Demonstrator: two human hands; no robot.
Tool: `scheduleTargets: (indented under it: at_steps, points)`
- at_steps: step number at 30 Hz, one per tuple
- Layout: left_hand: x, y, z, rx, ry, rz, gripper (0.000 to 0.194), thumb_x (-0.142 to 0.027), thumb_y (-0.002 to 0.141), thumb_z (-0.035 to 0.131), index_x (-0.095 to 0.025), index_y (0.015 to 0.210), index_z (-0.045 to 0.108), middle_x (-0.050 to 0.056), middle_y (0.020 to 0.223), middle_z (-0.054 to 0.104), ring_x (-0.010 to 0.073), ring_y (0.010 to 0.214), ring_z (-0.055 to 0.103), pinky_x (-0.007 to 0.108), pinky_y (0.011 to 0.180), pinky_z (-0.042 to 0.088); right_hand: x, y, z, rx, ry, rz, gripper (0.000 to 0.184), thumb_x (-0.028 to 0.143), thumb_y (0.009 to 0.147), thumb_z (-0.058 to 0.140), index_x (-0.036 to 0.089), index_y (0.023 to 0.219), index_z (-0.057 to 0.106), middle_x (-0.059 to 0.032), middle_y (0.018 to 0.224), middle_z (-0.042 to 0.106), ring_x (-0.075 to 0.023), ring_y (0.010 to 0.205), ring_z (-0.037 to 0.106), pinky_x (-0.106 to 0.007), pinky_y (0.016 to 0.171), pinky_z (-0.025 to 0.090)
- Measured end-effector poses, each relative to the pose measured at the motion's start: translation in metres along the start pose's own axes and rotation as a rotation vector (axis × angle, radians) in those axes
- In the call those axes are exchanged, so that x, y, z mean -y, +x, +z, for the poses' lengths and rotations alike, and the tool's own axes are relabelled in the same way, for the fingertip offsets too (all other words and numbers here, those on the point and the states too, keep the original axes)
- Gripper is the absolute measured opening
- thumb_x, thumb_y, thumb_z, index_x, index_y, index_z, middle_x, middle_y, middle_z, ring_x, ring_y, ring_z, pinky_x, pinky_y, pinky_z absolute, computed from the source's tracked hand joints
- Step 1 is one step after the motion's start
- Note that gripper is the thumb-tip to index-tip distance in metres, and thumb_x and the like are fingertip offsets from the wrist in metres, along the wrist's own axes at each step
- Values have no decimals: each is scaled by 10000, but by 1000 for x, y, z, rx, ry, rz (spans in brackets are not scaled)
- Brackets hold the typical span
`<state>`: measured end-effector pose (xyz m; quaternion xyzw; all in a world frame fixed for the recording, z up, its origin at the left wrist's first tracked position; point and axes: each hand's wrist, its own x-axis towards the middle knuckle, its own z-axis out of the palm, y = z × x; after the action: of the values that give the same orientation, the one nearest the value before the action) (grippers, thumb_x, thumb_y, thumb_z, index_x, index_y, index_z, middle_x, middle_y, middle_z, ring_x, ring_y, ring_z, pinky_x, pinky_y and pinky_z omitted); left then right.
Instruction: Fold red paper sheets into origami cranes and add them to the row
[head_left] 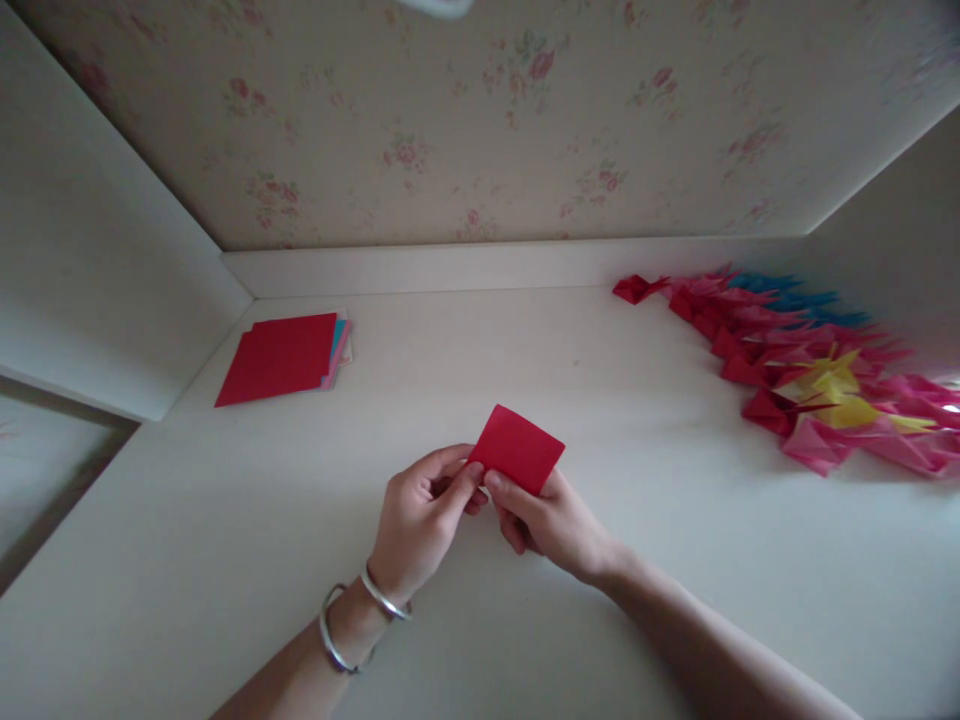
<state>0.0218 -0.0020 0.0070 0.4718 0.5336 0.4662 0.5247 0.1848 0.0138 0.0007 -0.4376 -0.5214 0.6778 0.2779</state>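
Note:
A small red sheet of paper (519, 448) is held just above the white table (225, 540), near its middle. My left hand (420, 520) pinches the sheet's near left corner with thumb and fingers; two silver bangles circle that wrist. My right hand (547, 520) grips the near edge from below, thumb on top. Both hands meet at the sheet's near corner.
A stack of coloured paper squares (285, 355), red on top, lies at the back left. A long heap of folded paper figures (810, 380) in red, pink, blue and yellow runs along the back right. A floral wall rises behind the table.

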Motion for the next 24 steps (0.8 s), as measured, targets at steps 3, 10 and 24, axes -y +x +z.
scheduleTargets:
  at_steps: [3,10,24]
  points:
    - [2,3,0,-64,-54,-15,256,-323,854,709,-141,1035,707,5,697,724,126,610,659,217,592,546,-2,1,-1,47,-34,54,567,594,955,434,194,555,471,23,407,489,-69,355,361,-211,376,277]
    - [3,6,-4,-149,86,47,300,-364,940,588,-153,1147,638,-21,667,676,121,568,625,235,592,525,0,-2,-1,92,-15,104,531,612,945,443,183,645,527,12,462,552,-76,370,386,-210,393,288]
    - [6,0,-3,59,236,206,494,-294,948,568,-238,1427,462,118,1286,605,162,866,685,252,656,586,4,-4,-4,0,90,4,516,525,945,483,186,556,511,16,463,492,-95,435,368,-254,464,286]
